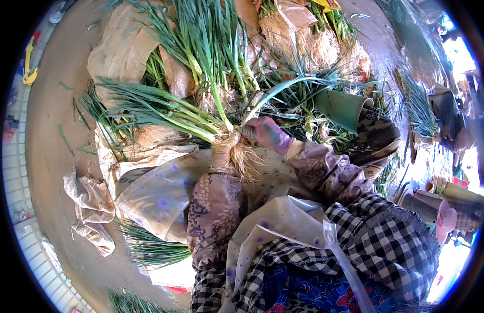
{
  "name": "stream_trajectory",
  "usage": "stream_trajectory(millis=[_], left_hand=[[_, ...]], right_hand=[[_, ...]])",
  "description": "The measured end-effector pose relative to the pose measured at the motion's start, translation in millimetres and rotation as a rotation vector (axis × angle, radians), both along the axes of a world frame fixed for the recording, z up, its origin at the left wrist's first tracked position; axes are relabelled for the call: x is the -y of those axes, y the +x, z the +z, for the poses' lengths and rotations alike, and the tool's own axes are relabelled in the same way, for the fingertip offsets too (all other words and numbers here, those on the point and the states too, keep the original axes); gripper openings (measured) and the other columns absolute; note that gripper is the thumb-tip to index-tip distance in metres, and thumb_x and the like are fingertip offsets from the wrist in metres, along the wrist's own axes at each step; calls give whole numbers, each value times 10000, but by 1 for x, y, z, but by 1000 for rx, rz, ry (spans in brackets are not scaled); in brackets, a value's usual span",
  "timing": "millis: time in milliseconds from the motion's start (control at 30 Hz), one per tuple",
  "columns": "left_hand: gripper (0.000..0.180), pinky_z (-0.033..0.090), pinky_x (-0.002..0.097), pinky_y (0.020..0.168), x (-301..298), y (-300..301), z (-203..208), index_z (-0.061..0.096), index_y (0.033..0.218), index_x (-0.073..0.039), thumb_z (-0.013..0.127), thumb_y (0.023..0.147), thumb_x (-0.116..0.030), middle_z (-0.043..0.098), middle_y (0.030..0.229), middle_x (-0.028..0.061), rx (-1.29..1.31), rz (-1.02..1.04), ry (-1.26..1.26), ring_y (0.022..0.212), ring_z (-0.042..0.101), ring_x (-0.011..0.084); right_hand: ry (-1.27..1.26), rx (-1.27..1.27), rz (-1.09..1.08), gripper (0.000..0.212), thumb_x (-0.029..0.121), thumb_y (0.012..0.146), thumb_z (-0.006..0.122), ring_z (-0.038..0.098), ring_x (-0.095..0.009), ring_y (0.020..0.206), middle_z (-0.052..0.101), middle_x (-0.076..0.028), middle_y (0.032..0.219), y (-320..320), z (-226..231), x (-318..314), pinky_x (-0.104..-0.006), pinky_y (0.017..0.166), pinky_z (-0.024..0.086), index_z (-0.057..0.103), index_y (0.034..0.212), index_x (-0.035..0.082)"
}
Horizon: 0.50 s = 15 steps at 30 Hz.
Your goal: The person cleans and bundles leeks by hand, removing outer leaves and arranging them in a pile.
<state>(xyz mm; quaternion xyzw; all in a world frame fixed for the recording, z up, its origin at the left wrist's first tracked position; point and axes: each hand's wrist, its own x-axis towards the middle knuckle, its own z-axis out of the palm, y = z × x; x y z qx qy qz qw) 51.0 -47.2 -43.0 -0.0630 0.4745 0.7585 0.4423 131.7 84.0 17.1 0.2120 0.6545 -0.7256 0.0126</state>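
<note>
My left hand (224,151) is closed round a bunch of green garlic (187,119), near the stem bases. The bunch has long flat leaves fanning to the left, pale stems and stringy roots (245,160) hanging on the right of the hand. Close beside it, my right hand (269,134), in a stained purple and teal covering, pinches a pale green stalk (257,107). That stalk's leaf arches up and off to the right. Beyond both hands, an upright heap of green garlic (200,47) stands with its roots down.
A spotted clear plastic apron (161,201) covers my lap. A green bucket (338,110) lies tipped on loose leaves at right, near a camouflage-clad knee (377,138). Rooty bundles (320,47) lie at the back. A crumpled sack (90,211) is on the floor at left.
</note>
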Motion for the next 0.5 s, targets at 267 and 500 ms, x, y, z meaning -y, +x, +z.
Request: stream_trajectory(millis=[267,500], left_hand=[[210,498,261,736,1,16,16,522,971,27,550,768,76,566,894,111,228,194,156,813,574,182],[259,508,262,680,-2,26,24,509,971,8,592,735,74,565,853,87,162,190,248,759,573,178]], right_hand=[[309,-452,722,193,188,825,536,603,-232,708,618,-127,766,17,62,19,-314,629,478,603,896,21],[516,33,9,387,230,758,662,515,-70,573,582,-2,880,-58,29,-77,-234,470,414,534,1091,80]])
